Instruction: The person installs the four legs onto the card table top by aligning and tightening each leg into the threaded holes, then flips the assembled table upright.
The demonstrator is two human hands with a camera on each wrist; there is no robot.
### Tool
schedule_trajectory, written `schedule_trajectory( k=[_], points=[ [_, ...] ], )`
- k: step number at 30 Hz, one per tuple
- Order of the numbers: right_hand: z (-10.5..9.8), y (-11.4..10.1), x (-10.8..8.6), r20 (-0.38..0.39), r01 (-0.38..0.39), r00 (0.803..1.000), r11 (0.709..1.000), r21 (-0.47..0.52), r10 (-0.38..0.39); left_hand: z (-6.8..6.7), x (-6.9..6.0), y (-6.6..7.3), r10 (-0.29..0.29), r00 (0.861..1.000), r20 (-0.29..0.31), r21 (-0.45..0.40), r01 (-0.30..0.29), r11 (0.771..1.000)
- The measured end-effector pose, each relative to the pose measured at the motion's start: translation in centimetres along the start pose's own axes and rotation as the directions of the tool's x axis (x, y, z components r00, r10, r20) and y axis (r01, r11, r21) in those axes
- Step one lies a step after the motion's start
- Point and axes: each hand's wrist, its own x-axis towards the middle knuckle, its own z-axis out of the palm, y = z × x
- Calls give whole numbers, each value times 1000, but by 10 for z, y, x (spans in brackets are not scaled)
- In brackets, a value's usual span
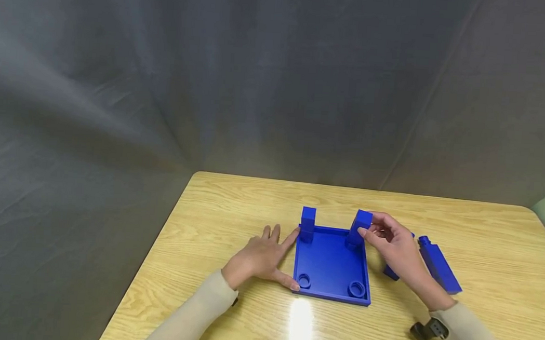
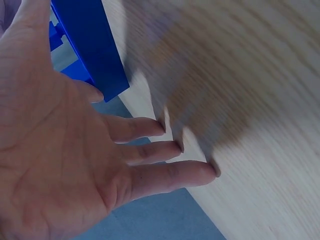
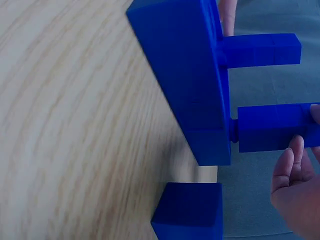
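Note:
A blue square panel (image 1: 332,264) with a raised rim lies on the table. My right hand (image 1: 401,250) pinches a blue block leg (image 1: 356,233) between thumb and fingers, upright at the back right corner. In the right wrist view, a narrow neck shows between this leg (image 3: 272,129) and the panel. A second leg (image 1: 308,223) stands at the back left corner. Round sockets show at the front left and front right (image 1: 350,289). With fingers spread, my left hand (image 1: 262,255) rests against the panel's left side, thumb at the front corner.
Right of the panel lies a loose blue leg (image 1: 441,268) with a threaded-looking end. Another loose blue piece (image 1: 391,273) is partly hidden beneath my right hand. The wooden table (image 1: 233,199) ends at a grey curtain (image 1: 296,88) behind.

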Motion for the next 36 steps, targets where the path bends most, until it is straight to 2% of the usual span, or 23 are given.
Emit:
schedule_trajectory(
  k=[7, 15, 28, 31, 36],
  points=[
    [-2, 2, 2, 10, 10, 1000, 1000, -16, -10, -3, -1, 1, -2, 1000, 2, 2, 2, 1000],
    [3, 3, 3, -34, 110, 993, 993, -38, -111, -2, -2, 1, -21, 1000, 17, -20, 22, 1000],
    [8, 4, 3, -11, 81, 997, 991, 103, -80, 0, -1, 2, -17, 1000, 19, -23, 17, 1000],
    [8, 6, 4, -17, 87, 996, 991, 100, -86, 0, -1, 2, -12, 1000, 19, -19, 13, 1000],
    [7, 8, 5, -17, 86, 996, 996, 32, -85, 0, 0, 2, -11, 1000, 14, -17, 11, 1000]
  ],
)
